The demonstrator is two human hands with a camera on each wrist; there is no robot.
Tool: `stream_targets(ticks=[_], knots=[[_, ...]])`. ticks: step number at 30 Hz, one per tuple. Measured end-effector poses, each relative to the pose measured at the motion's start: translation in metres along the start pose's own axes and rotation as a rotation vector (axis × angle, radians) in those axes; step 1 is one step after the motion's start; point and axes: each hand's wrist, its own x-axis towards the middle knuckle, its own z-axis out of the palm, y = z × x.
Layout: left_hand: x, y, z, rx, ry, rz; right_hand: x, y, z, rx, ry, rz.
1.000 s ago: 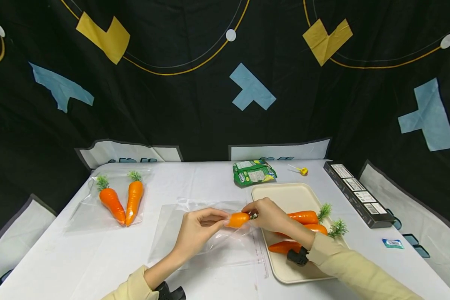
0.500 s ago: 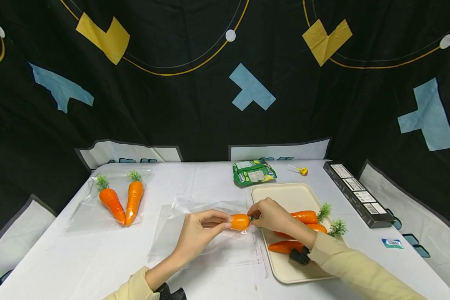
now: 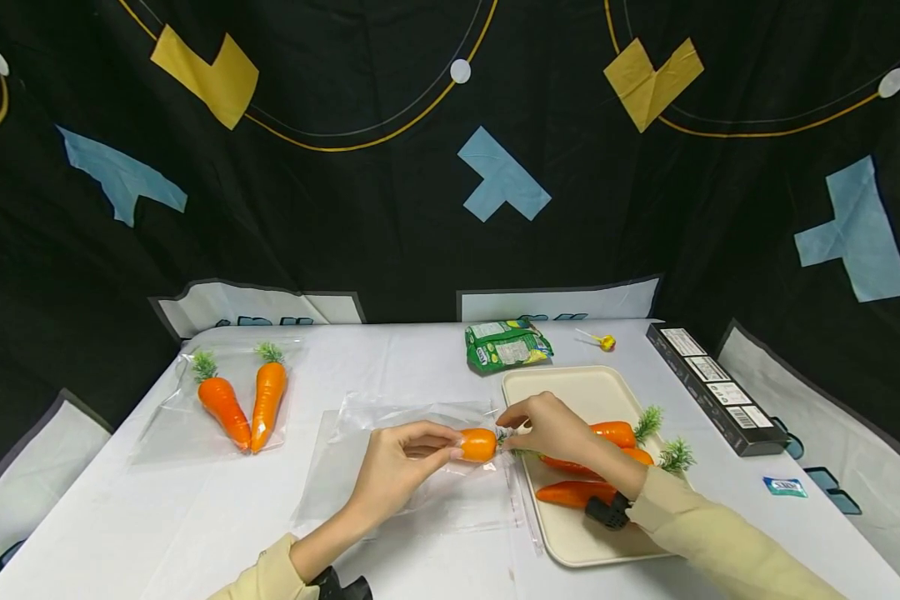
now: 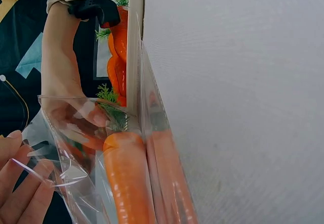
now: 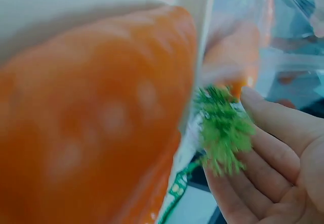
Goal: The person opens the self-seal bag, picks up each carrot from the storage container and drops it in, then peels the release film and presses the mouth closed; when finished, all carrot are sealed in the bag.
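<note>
In the head view an orange carrot [image 3: 478,445] with a green leafy top lies in a clear plastic bag [image 3: 397,492] at mid-table. My left hand [image 3: 408,454] pinches the film at the bag's mouth, thumb and fingers close beside the carrot; its fingertips and the bag edge show in the left wrist view. My right hand [image 3: 543,429] is at the carrot's leafy top [image 5: 223,128], fingers loosely extended around the leaves, thumb tip near the carrot's end. Beneath the right forearm, several carrots [image 3: 570,493] lie on a cream tray [image 3: 562,383].
Another clear bag [image 3: 165,433] with two carrots [image 3: 270,396] lies at the left. A green snack packet [image 3: 506,344] and a lollipop [image 3: 607,342] are at the back. Along the right stand a long black box [image 3: 716,387] and a small blue packet [image 3: 785,487].
My right hand has shifted slightly right along the carrot's leafy top, and its fingers have loosened. The carrot moved slightly right, then stayed nearly still; my left hand has barely moved.
</note>
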Motion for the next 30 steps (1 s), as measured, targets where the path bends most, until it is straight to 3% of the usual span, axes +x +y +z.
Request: stream_targets(ticks=[4, 7, 17, 30], knots=[[0.000, -0.001, 0.000, -0.007, -0.005, -0.006, -0.009, 0.003, -0.011, 0.002, 0.034, -0.008], [0.000, -0.014, 0.000, -0.028, -0.004, -0.004, -0.018, 0.006, -0.021, -0.011, 0.061, 0.006], [0.001, -0.013, 0.000, -0.004, 0.001, -0.007, -0.049, 0.029, -0.052, -0.061, 0.115, -0.007], [0.001, -0.013, 0.000, 0.004, -0.003, -0.004, -0.078, 0.075, -0.077, -0.119, -0.034, 0.047]])
